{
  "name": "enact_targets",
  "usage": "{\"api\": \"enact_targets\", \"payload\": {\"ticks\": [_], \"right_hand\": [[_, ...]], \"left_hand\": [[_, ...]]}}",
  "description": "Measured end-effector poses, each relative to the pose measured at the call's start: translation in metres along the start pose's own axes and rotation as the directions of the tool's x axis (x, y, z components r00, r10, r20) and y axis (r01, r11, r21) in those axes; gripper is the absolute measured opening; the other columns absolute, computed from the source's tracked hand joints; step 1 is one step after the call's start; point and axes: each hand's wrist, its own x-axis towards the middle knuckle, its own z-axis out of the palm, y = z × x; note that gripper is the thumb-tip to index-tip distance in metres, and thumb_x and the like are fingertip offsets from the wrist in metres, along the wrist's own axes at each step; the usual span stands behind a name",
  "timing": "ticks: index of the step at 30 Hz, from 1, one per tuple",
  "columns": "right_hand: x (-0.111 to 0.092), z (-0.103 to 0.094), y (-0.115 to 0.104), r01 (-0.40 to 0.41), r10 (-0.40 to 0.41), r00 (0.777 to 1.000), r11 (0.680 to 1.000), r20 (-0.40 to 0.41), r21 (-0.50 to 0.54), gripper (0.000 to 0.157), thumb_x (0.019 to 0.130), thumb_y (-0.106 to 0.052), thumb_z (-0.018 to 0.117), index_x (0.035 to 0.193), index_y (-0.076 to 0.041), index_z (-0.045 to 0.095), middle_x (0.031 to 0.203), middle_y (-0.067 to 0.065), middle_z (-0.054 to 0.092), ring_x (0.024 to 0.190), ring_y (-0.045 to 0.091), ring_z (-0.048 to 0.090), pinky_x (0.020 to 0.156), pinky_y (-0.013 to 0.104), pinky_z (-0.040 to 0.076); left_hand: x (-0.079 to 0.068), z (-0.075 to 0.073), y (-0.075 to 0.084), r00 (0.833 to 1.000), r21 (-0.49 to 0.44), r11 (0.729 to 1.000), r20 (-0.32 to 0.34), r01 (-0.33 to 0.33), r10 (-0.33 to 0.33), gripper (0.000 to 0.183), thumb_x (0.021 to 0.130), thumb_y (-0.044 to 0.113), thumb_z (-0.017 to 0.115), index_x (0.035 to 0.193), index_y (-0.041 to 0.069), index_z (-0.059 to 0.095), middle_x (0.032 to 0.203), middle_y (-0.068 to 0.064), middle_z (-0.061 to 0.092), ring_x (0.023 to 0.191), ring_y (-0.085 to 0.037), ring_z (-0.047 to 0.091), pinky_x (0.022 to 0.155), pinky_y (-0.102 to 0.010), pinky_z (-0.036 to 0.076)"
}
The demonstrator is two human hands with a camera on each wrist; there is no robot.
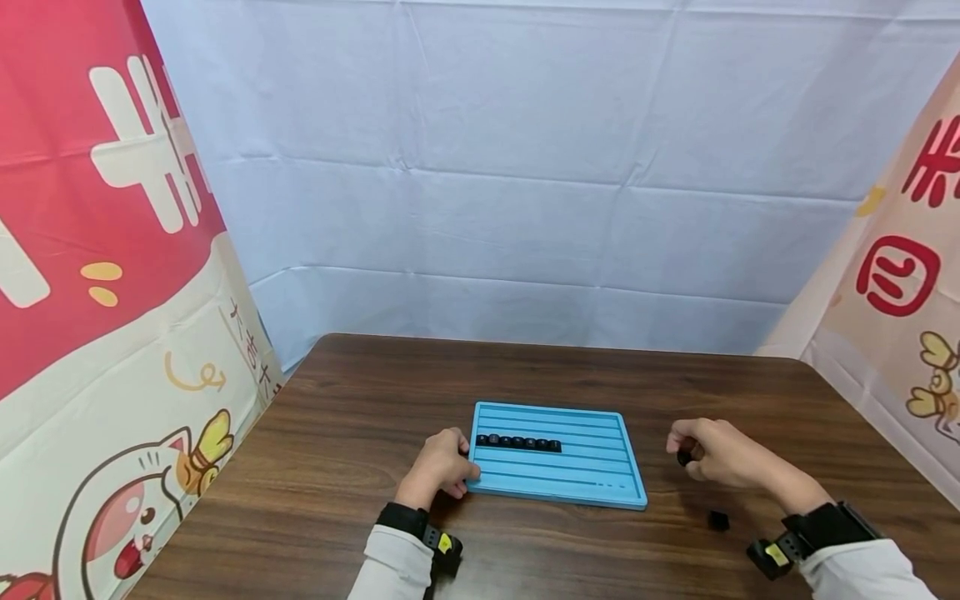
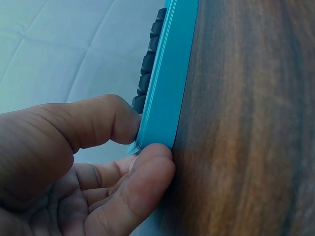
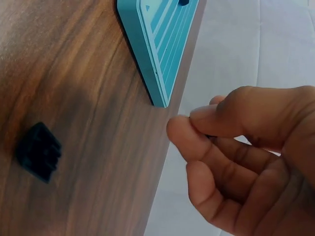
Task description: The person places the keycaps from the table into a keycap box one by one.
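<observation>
A light-blue ridged tray (image 1: 592, 467) lies on the table, with a row of several black keycaps (image 1: 517, 442) in one groove from its left side. My left hand (image 1: 442, 461) pinches the tray's left edge, thumb at the rim beside the row in the left wrist view and a finger against the outer side. Right of the tray, my right hand (image 1: 723, 452) holds a black keycap (image 1: 684, 457) between curled fingers above the table. In the right wrist view the fingers hide nearly all of it. Another black keycap (image 3: 39, 152) lies loose on the table, its hollow side showing.
The brown wooden table (image 1: 375, 400) reaches back to a pale blue cloth backdrop (image 1: 517, 225). Printed cloths hang at the left (image 1: 172, 367) and right (image 1: 885, 333). Each wrist wears a black strap with a small camera.
</observation>
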Motion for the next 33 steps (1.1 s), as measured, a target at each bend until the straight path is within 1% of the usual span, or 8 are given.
{"api": "enact_targets", "payload": {"ticks": [4,9,13,16,20,26,29,33], "right_hand": [[-0.001,0.001,0.001,-0.002,0.002,1.0,1.0,0.008,0.027,0.022,0.077,0.008,0.064,0.095,-0.005,0.061,0.084,0.0,0.056,0.067,0.008,0.049,0.055,0.027,0.043],[0.0,0.003,0.004,0.014,-0.014,1.0,0.998,0.002,0.055,0.019,0.078,0.007,0.064,0.094,-0.005,0.063,0.082,0.0,0.058,0.065,0.006,0.048,0.053,0.025,0.043],[0.0,0.006,0.004,0.034,-0.032,0.999,0.997,-0.031,0.062,0.018,0.079,0.006,0.066,0.092,-0.006,0.062,0.078,-0.003,0.057,0.062,0.005,0.047,0.052,0.024,0.041],[0.0,0.008,0.004,0.044,-0.038,0.997,0.996,-0.067,0.077,0.018,0.079,0.004,0.068,0.092,-0.006,0.061,0.079,-0.002,0.057,0.064,0.005,0.049,0.052,0.025,0.043],[-0.001,0.01,0.004,0.034,-0.023,0.997,0.989,-0.079,0.144,0.02,0.081,0.003,0.068,0.098,-0.002,0.058,0.087,0.005,0.059,0.072,0.009,0.057,0.056,0.026,0.049],[0.0,0.014,0.007,-0.014,0.031,0.998,0.961,-0.059,0.277,0.02,0.083,0.006,0.062,0.102,0.005,0.057,0.092,0.013,0.062,0.078,0.019,0.064,0.06,0.028,0.053],[0.0,0.017,0.007,-0.03,0.054,0.995,0.961,-0.082,0.274,0.02,0.085,-0.001,0.064,0.104,0.005,0.058,0.092,0.01,0.063,0.079,0.017,0.064,0.061,0.028,0.053],[0.0,0.021,0.006,-0.023,0.054,0.987,0.98,-0.152,0.198,0.023,0.084,-0.011,0.068,0.104,0.001,0.063,0.086,0.001,0.062,0.072,0.009,0.057,0.056,0.026,0.049]], "left_hand": [[0.0,0.0,0.0,1.0,0.001,1.0,0.0,-0.001,0.001,0.027,0.075,-0.006,0.068,0.093,-0.002,0.048,0.066,-0.017,0.054,0.045,-0.02,0.058,0.042,-0.031,0.052],[-0.001,0.0,0.0,1.0,-0.002,1.0,0.001,-0.002,0.002,0.027,0.075,-0.006,0.067,0.094,-0.002,0.049,0.067,-0.017,0.053,0.045,-0.021,0.057,0.042,-0.031,0.052],[-0.001,0.0,0.001,1.0,-0.003,1.0,0.0,0.0,0.0,0.027,0.075,-0.006,0.067,0.094,-0.002,0.049,0.068,-0.017,0.053,0.045,-0.02,0.057,0.042,-0.031,0.052],[-0.001,0.0,0.001,1.0,-0.002,1.0,-0.002,-0.002,0.002,0.026,0.075,-0.006,0.067,0.094,-0.002,0.049,0.068,-0.017,0.053,0.044,-0.02,0.057,0.042,-0.031,0.052],[0.0,0.0,0.001,1.0,-0.003,1.0,-0.001,-0.003,0.003,0.026,0.076,-0.006,0.067,0.094,-0.002,0.049,0.069,-0.017,0.052,0.045,-0.02,0.057,0.042,-0.031,0.052],[0.0,0.001,0.001,1.0,-0.004,1.0,-0.002,0.002,-0.002,0.026,0.076,-0.007,0.067,0.092,-0.001,0.048,0.069,-0.017,0.052,0.045,-0.021,0.057,0.042,-0.031,0.052],[0.0,0.001,0.001,1.0,-0.005,1.0,-0.003,0.001,-0.001,0.026,0.076,-0.007,0.067,0.092,-0.001,0.048,0.069,-0.017,0.052,0.045,-0.021,0.057,0.042,-0.032,0.052],[0.0,0.001,0.001,1.0,-0.003,1.0,-0.009,-0.001,0.001,0.026,0.075,-0.007,0.067,0.093,-0.001,0.048,0.069,-0.017,0.052,0.045,-0.021,0.058,0.042,-0.032,0.052]]}}
